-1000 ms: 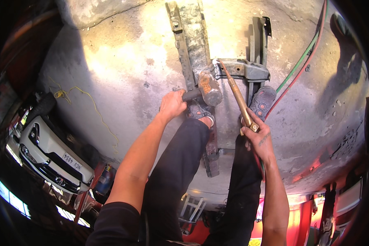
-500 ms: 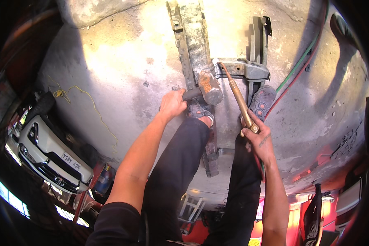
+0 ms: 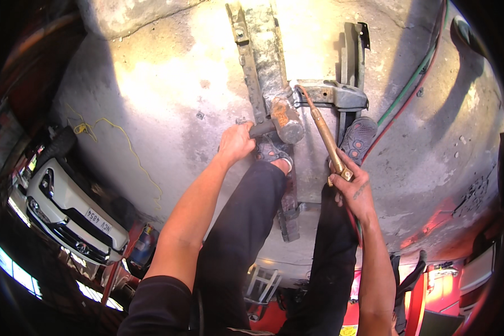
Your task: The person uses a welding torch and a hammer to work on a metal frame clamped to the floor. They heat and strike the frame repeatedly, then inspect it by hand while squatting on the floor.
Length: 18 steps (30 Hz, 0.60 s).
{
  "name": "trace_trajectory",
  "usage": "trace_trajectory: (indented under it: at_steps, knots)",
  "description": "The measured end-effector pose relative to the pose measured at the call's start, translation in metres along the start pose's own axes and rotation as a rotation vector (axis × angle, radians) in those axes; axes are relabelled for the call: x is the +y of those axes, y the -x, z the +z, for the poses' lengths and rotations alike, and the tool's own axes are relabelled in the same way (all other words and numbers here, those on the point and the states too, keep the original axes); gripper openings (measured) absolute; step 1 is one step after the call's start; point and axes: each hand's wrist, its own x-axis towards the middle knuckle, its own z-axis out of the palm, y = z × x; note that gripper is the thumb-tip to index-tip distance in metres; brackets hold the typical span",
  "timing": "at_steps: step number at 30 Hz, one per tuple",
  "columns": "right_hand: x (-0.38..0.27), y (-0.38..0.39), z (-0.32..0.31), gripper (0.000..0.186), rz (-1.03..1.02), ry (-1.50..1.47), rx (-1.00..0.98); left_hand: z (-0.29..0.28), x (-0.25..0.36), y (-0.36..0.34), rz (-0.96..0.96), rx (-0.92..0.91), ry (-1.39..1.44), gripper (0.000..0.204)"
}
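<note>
My left hand [image 3: 235, 141] is closed round the dark handle of a sledgehammer [image 3: 289, 126], whose head is partly rusty. That head lies against a long, worn metal beam [image 3: 267, 50] on the floor. In my right hand [image 3: 354, 183] is a brass gas torch [image 3: 326, 131], gripped near its valves. Its bent copper-coloured tip points at a grey metal bracket [image 3: 319, 92], close to the joint with the beam; whether it touches cannot be told. No flame is visible at the tip. My fingers partly hide the torch's rear end.
Green and red hoses [image 3: 406, 92] run along the floor on the right. My sandalled feet stand near the metal parts. A yellow cord [image 3: 130, 151] lies at left, beyond a white car [image 3: 73, 215]. Red equipment [image 3: 417, 302] and a dark-clothed person [image 3: 410, 283] are at lower right.
The sledgehammer and left hand keep their place. My right hand and the torch have shifted very slightly to the left. At lower right, the dark-clothed shape has moved left.
</note>
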Motion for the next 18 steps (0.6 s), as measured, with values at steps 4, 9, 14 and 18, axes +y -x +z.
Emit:
trace_trajectory:
  at_steps: [4, 9, 14, 18]
  knots:
    - [0.003, 0.001, -0.001, 0.068, -0.001, -0.002, 0.006, -0.001, 0.002, 0.0, 0.004, 0.018, 0.012, 0.018]
    - [0.003, -0.001, -0.002, 0.068, -0.004, -0.007, 0.008, -0.002, 0.0, 0.0, 0.018, 0.007, -0.004, 0.025]
    - [0.003, -0.003, -0.004, 0.07, 0.017, -0.026, 0.005, -0.011, 0.019, 0.008, 0.037, 0.021, -0.025, 0.029]
    - [0.005, -0.005, -0.002, 0.069, -0.02, -0.032, -0.02, -0.029, 0.053, 0.026, 0.095, 0.045, -0.062, 0.032]
